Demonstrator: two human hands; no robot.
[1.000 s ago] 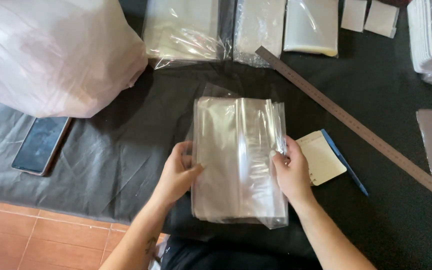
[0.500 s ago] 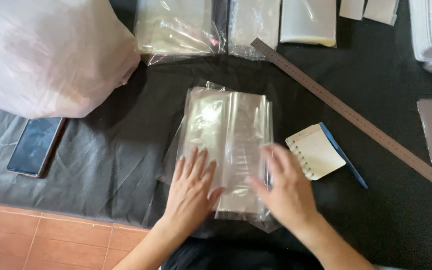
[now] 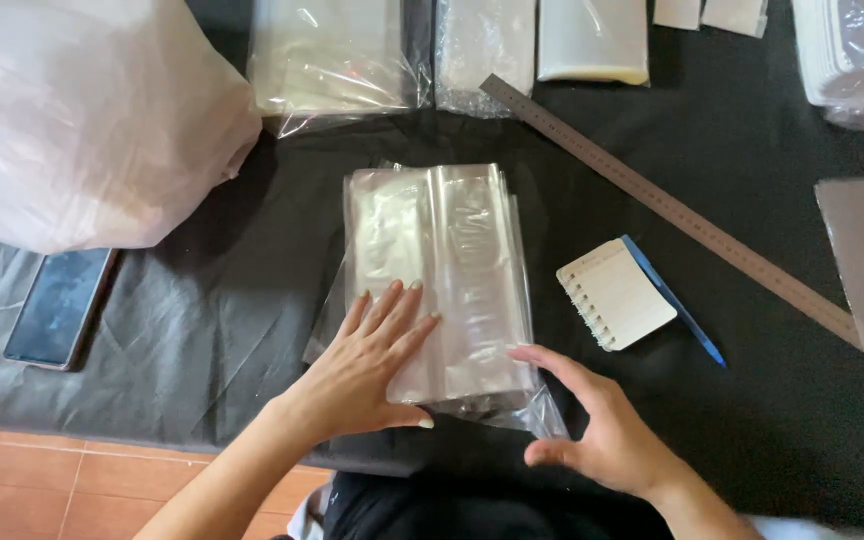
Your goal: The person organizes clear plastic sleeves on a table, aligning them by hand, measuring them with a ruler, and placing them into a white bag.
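The stack of clear plastic bags (image 3: 439, 285) lies flat in the middle of the tabletop (image 3: 752, 400), on its black cloth, with its near edge toward the person. The left hand (image 3: 367, 370) presses down on the stack's near-left part, palm flat and fingers spread — it grips nothing. The right hand (image 3: 602, 430) hovers just beside the stack's near-right corner, fingers curved and apart, the forefinger about touching the loose film there; it holds nothing.

The step in hand looks like squaring and flattening the stack. The next move would likely call for the right hand to close on that corner while the left keeps the slippery sheets from sliding.

A small spiral notepad (image 3: 614, 293) and a blue pen (image 3: 674, 300) lie just right of the stack, a long metal ruler (image 3: 667, 205) slants beyond them, and a phone (image 3: 60, 307) rests well apart at left, near 1 big white bag (image 3: 82, 110).
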